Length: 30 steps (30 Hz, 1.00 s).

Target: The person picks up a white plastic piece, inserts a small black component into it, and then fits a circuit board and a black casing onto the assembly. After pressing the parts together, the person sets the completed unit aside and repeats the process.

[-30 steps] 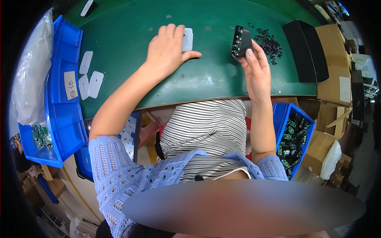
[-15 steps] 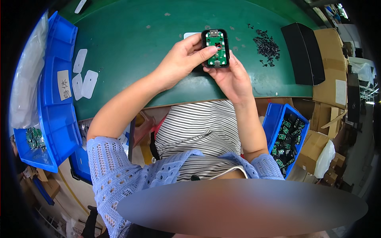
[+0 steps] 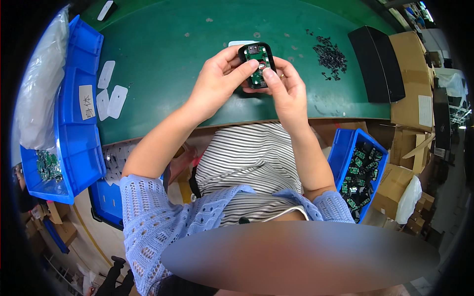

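Between my two hands is a black rectangular casing (image 3: 272, 52) with rounded corners, held up over the green table. A green circuit board (image 3: 256, 80) sits inside it, with a metal socket at its far end and a short red wire near the middle. My left hand (image 3: 220, 74) is closed round the casing's left side, its thumb pressing on the board. My right hand (image 3: 288, 91) grips the right side, and that thumb also rests on the board near the wire. Part of a white plate (image 3: 242, 43) shows on the table just beyond the casing.
Small black parts (image 3: 330, 56) lie heaped on the green table (image 3: 163, 64) at the right, beside a black box (image 3: 376, 64). Several white plates (image 3: 117, 101) lie at the left by blue bins (image 3: 74, 143). A blue bin (image 3: 337, 160) of boards in black casings stands at my right.
The casing has moved slightly left and nearer and is tilted differently. My right thumb has come from the casing's edge onto the board beside my left thumb.
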Each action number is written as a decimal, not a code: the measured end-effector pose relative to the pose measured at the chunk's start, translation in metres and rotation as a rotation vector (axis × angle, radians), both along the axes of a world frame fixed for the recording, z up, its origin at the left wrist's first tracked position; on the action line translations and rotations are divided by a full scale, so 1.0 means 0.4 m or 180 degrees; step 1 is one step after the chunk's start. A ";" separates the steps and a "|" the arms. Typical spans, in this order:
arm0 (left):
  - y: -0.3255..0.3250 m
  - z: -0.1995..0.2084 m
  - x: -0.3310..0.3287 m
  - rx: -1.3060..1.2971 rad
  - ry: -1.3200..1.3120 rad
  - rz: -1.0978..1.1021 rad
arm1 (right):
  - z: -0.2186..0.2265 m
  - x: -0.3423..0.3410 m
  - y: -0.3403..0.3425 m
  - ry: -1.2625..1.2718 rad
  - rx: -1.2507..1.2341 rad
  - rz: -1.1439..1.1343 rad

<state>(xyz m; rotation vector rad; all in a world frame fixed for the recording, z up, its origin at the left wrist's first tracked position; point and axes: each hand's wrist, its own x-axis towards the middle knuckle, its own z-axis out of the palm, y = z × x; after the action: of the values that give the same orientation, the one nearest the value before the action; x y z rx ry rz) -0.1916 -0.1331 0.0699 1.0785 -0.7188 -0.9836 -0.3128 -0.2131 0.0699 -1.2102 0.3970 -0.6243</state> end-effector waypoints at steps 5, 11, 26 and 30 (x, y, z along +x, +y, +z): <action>0.007 0.006 -0.023 -0.0136 -0.0089 0.0224 | 0.002 -0.009 0.009 0.0089 -0.0629 -0.0231; 0.006 0.004 -0.042 -0.0234 -0.0228 0.0297 | 0.004 -0.029 0.005 0.0084 -0.0794 -0.0287; -0.032 -0.054 0.115 0.0697 -0.4339 0.1054 | -0.008 -0.038 -0.096 -0.0407 0.0554 -0.0348; -0.045 -0.095 0.118 0.0471 -0.4731 0.0943 | 0.004 -0.020 -0.136 0.0357 -0.0785 -0.0686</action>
<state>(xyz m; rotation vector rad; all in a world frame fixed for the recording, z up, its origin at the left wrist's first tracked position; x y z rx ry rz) -0.1443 -0.1510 0.0320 1.9401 -1.5889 0.2035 -0.3207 -0.2675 0.0716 -1.4536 0.5620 -0.8102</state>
